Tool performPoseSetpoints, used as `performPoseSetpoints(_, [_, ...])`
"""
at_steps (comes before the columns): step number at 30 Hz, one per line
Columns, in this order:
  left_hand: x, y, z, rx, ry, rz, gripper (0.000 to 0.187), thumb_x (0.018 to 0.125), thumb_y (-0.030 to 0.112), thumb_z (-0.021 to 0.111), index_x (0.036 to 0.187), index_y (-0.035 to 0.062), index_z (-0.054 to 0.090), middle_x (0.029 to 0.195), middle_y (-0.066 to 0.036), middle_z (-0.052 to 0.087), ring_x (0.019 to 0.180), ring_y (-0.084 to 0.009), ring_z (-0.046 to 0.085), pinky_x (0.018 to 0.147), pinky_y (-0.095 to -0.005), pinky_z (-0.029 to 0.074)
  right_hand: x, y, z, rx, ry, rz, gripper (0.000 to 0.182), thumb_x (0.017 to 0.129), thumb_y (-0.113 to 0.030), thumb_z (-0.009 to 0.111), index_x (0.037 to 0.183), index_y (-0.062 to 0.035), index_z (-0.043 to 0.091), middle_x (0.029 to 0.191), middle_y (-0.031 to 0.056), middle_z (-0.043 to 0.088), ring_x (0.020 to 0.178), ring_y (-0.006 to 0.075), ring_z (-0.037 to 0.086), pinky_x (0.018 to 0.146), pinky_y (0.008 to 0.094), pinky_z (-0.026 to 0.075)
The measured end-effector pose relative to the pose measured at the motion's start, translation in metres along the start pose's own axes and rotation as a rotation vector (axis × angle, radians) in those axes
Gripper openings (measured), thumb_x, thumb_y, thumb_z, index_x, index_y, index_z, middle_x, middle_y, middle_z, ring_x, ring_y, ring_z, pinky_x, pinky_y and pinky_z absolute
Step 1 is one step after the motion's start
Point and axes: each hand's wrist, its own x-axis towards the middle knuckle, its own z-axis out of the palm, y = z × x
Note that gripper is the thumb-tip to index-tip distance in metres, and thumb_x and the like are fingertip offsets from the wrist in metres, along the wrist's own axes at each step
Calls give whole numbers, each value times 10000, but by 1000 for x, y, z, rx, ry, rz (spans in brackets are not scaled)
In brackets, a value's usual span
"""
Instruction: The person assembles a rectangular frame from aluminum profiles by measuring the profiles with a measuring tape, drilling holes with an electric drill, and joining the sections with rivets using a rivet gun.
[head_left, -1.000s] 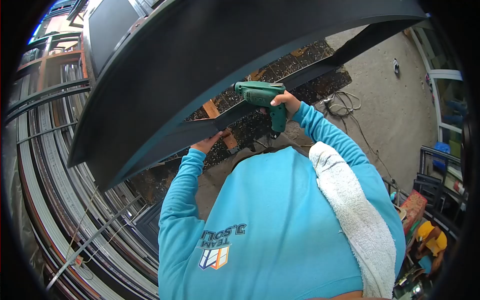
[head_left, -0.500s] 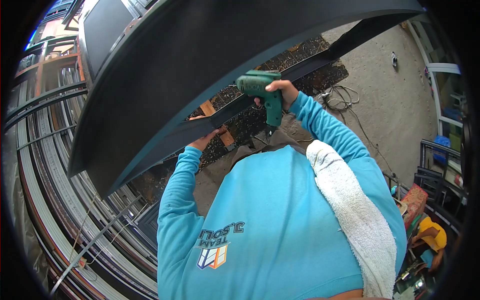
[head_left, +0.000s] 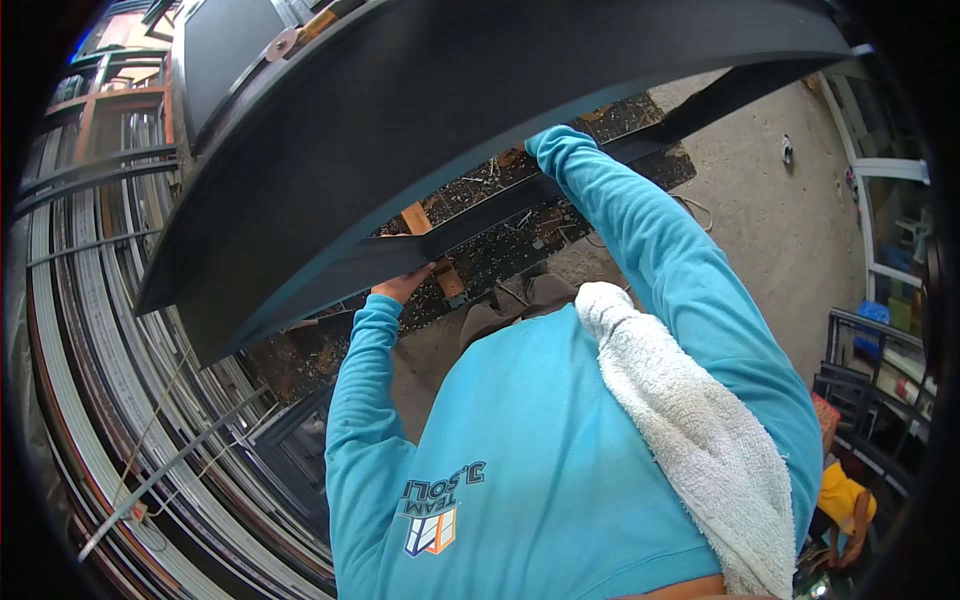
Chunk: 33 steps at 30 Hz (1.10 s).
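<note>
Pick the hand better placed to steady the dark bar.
Left, probably. The left hand already touches the dark bar from below, in plain view. The right sleeve reaches up behind the big dark panel, so that hand is hidden.

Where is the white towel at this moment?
In the head view, the white terry towel hangs over the right shoulder of the turquoise long-sleeved shirt, lower right of centre.

The left hand (head_left: 400, 285) was raised, fingers curled in a grip. The right arm (head_left: 640, 240) stretched up and forward, its hand hidden from view.
</note>
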Motion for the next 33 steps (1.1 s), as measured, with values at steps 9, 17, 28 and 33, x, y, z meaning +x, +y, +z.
performPoseSetpoints(9, [-6,-10,11,6,165,29,446,704,240,838,1058,69,626,1080,-112,595,961,-306,612,855,-403,518,-22,-97,7,-168,154,-372,657,784,-289,659,1346,-50,417,1259,243,537,1218,381,512,1056,504,334])
performPoseSetpoints(17, [-3,6,-2,38,199,113,421,719,289,821,1034,52,673,947,-108,649,917,-292,640,852,-398,510,-4,-131,0,5,-30,-252,442,830,-166,591,1231,-30,463,1123,241,616,1137,372,580,977,488,439])
performPoseSetpoints(28, [-8,-2,9,-298,233,46,372,718,228,851,987,25,692,881,-63,706,770,-152,679,622,-293,554,-249,-80,-5,1430,-73,157,298,931,-83,443,1216,-36,515,747,39,559,527,95,524,437,272,457])
performPoseSetpoints(33, [-1,-16,19,-402,258,130,361,695,248,860,937,35,698,877,-90,698,693,-156,661,516,-285,521,-314,-91,65,1526,85,323,258,937,-96,476,1171,-42,569,751,20,602,535,57,524,447,238,454])
